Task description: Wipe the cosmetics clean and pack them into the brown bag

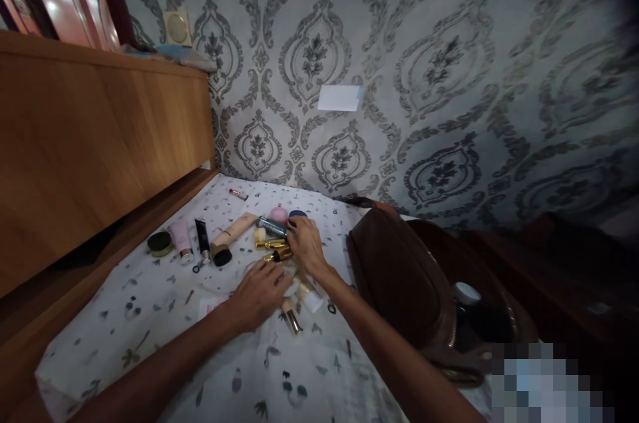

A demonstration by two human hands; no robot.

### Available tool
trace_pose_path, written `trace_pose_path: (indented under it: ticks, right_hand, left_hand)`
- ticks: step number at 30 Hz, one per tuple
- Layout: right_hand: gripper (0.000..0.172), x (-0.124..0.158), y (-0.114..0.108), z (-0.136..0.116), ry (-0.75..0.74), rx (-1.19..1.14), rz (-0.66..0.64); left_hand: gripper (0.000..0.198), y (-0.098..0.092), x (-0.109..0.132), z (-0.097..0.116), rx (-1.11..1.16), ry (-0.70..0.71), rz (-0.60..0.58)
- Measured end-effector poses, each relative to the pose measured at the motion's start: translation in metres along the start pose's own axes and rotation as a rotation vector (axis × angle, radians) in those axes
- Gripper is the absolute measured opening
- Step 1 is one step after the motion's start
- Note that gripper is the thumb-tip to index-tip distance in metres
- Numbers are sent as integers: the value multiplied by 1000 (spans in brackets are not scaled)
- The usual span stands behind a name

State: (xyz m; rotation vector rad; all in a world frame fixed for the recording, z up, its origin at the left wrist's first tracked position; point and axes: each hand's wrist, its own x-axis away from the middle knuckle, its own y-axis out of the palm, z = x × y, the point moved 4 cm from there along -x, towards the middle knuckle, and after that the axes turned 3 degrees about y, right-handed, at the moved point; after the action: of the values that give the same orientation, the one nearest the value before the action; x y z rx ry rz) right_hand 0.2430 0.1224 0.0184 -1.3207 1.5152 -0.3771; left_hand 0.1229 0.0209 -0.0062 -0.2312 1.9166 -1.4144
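Note:
Small cosmetics lie in a loose pile on the patterned white cloth (239, 360). My left hand (259, 295) rests palm down over the near side of the pile, fingers extended and slightly bent. Behind it, my right hand (305, 246) has its fingers bent down by a dark green tube (272, 227); what they grip is hidden. Gold-coloured tubes (269, 244) sit between the hands. A pink round item (279, 214) and a dark blue lid (298, 214) are just beyond. A gold-capped concealer tube (291, 318) and a white-capped tube (312, 298) lie near my left fingertips.
Left of the pile are a beige tube (234, 230) with a black cap, a black tube (202, 238), a pink tube (180, 240) and a green round jar (160, 244). An open brown bag (394, 270) stands right. Wooden furniture (110, 136) borders the left; a patterned wall stands behind.

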Motion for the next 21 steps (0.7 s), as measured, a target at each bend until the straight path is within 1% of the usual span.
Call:
trace_pose_path:
  ticks: [2, 4, 7, 10, 12, 14, 16, 18, 21]
  right_hand:
    - [29, -24, 12, 0, 36, 31, -25]
    - [28, -42, 24, -6, 43, 53, -61]
    - [29, -56, 42, -30, -33, 57, -140]
    - [27, -56, 62, -67, -181, 35, -255]
    - [21, -52, 75, -89, -278, 21, -338]
    - [15, -48, 83, -106, -358, 15, -412]
    - [14, -45, 87, -117, -415, 16, -459]
    - [16, -44, 87, -129, -458, 15, -480]
    - [21, -42, 89, -159, -520, 10, -495]
  left_hand:
    - [10, -1, 1, -3, 33, -23, -9]
    - [12, -4, 2, -6, 66, -32, -21]
    - [16, -4, 1, -9, 101, -37, -38]
    - [23, 0, 3, -10, 124, -42, -50]
    - [26, 3, 5, -11, 135, -42, -68]
    - [26, 5, 6, -11, 140, -45, -89]
    - [25, 5, 7, -12, 149, -48, -98]
    - [24, 5, 5, -12, 161, -35, -103]
    - [23, 5, 4, -10, 192, -30, -99]
